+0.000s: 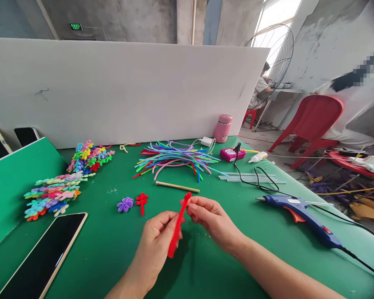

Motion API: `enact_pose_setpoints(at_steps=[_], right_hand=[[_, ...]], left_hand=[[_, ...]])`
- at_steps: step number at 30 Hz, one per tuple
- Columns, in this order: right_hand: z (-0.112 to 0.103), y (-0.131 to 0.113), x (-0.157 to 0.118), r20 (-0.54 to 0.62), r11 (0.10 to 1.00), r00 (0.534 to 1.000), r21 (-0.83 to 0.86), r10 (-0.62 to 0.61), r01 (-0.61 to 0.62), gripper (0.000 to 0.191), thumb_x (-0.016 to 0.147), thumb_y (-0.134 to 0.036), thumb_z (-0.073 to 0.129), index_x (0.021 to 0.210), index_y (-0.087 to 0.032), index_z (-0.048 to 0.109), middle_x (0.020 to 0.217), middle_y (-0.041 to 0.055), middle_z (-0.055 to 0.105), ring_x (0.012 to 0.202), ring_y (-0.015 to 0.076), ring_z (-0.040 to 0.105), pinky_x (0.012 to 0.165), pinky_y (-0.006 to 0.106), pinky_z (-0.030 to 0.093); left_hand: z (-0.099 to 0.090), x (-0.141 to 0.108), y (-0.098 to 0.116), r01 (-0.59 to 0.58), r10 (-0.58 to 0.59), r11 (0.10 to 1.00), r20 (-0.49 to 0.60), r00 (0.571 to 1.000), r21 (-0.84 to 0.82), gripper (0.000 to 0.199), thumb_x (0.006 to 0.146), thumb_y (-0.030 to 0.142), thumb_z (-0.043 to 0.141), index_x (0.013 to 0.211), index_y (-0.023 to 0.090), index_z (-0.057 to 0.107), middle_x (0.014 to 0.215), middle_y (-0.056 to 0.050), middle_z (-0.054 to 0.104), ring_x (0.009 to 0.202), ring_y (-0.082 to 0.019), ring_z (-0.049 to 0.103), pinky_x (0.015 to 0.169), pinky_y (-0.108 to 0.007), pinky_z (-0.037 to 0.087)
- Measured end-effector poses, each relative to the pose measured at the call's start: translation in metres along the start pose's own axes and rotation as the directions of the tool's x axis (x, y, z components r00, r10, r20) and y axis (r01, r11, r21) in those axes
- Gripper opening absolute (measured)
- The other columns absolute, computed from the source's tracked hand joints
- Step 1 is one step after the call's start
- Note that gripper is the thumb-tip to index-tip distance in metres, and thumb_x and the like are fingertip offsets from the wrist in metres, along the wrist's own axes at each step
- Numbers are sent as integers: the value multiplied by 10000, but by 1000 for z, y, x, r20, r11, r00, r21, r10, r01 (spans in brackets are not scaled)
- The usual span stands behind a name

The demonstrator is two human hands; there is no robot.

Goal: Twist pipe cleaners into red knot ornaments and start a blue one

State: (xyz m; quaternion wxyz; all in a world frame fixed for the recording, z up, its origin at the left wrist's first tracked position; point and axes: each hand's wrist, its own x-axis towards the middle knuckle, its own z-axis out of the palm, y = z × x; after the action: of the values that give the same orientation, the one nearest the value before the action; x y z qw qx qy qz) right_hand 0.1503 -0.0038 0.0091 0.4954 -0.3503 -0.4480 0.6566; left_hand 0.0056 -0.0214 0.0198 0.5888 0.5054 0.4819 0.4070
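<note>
Pinching the red strip [176,233] are left hand [156,241], midway, and right hand [215,219] (near top).

A craft workshop is showing here: beyond the right grip [213,220], fuzzy stems [174,158] are lying heaped on a tabletop [106,253]; to its right a glue gun [308,222] is resting; far beyond, an exit sign [75,27] is glowing against a bare concrete wall [137,18].

A bright red pipe-cleaner stem [175,236] blazes against a green desk [106,257] that also carries a purple flower [125,204], pipe cleaners [177,155] in blue, red, green, pink and purple, a blue glue gun [314,224] with red trigger [295,215], and a pink flask [222,129].
</note>
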Motion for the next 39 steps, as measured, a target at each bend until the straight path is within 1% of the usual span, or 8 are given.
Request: enact_pose_setpoints(at_steps=[6,9,12,15,19,23,33,39], right_hand=[[6,-1,-2,119,998,991,19,-57,55,216,755,-340,568,654,-155,521,533,-40,479,449,77,450,485,220,372],[5,-3,-2,80,998,995,-21,-51,53,244,773,-362,537,641,-161,488,537,-42,459,465,77,436,477,210,366],[3,-7,-3,41,986,997,-151,-72,77,267,777,-362,526,619,-151,487,578,-28,459,543,77,404,539,199,349],[2,-9,-5,78,949,995,-303,-62,83,299,770,-385,520,593,-151,466,554,-38,402,524,75,338,497,197,298],[3,-6,-8,149,860,987,-492,-65,131,279,780,-367,495,602,-153,475,527,-38,387,504,79,320,452,198,264],[5,-3,-9,177,788,982,-594,-66,160,228,777,-287,493,593,-152,504,490,-39,405,479,77,328,434,193,264],[9,-5,-9,169,800,985,-586,-32,126,198,770,-269,492,612,-153,520,503,-31,477,457,75,353,423,184,284],[5,5,-6,144,880,990,-470,4,65,268,786,-383,479,650,-152,486,559,-21,463,489,80,349,450,201,275]], left_hand=[[3,-3,-2,96,-66,981,170,983,-171,185,762,306,538,798,163,650,604,-9,583,571,-125,519,581,-241,427],[1,1,-1,83,-59,978,127,990,-191,147,739,276,571,773,161,655,690,-21,605,682,-140,530,670,-243,418],[-2,7,-1,118,-111,952,40,993,-283,127,723,273,582,740,157,632,684,-15,584,666,-133,508,639,-233,408],[-6,8,-2,102,-93,930,41,995,-352,171,750,301,548,671,153,583,644,1,533,625,-118,473,600,-226,396],[-7,4,-4,81,-46,955,127,991,-285,243,775,342,511,611,162,504,582,37,436,570,-95,405,553,-204,363],[-5,4,-4,40,-27,994,129,991,-102,263,768,358,516,593,169,464,561,53,380,540,-87,356,502,-190,325],[-5,6,-3,47,-25,991,174,984,-127,233,790,345,481,630,176,467,549,55,405,505,-81,385,497,-194,342],[-3,7,-9,65,-35,972,133,990,-228,213,799,335,474,653,180,464,500,69,395,437,-62,362,442,-183,288]])
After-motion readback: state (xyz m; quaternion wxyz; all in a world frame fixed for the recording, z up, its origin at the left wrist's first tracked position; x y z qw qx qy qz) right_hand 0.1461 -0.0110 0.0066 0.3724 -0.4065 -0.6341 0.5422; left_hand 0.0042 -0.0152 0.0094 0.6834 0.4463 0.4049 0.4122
